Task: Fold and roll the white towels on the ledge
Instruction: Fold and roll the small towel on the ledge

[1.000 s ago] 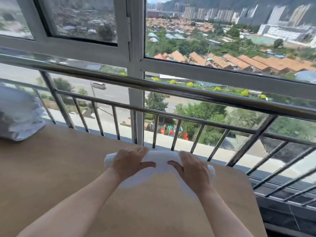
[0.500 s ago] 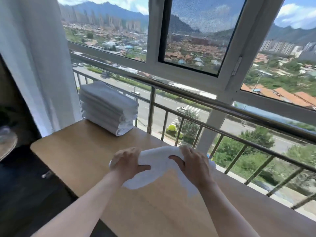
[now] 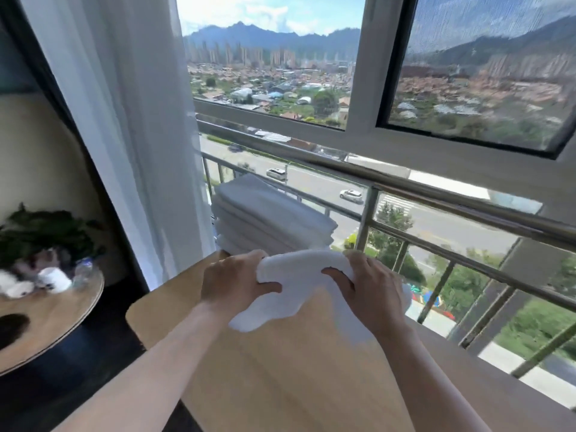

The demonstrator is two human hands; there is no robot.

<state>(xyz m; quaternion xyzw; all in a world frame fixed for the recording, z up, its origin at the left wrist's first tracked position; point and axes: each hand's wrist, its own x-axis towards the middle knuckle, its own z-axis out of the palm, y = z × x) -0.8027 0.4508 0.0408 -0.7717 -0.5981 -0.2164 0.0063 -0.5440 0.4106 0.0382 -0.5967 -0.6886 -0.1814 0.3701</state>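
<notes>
Both hands, left hand and right hand, gripped a rolled white towel above the bench, centre frame, before a towel stack

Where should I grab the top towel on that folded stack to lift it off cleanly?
Take the top towel of the stack by its near, rounded folded edge, coming from the ledge side, probably with both hands. The railing blocks the far side, and the curtain crowds the left. Both the left hand and right hand hold the rolled towel now.
</notes>
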